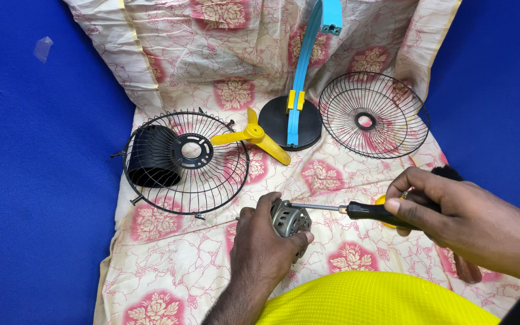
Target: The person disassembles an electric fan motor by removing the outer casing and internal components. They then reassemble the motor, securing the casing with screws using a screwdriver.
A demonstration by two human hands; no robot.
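Observation:
My left hand [262,244] grips a small grey metal fan motor [290,221] just above the cloth. My right hand [458,216] holds a screwdriver [356,210] with a black and yellow handle, and its metal shaft points left with the tip on the motor's top. A yellow fan blade [255,136] lies further back between a black wire fan guard [189,161] and a black round stand base [290,122] with a blue upright arm [306,57].
A second black wire guard [373,114] lies at the back right. A black cylindrical cover [151,156] rests inside the left guard. Everything sits on a cream floral cloth [170,271] over a blue surface [37,180]. A brown wooden handle [466,268] lies under my right forearm.

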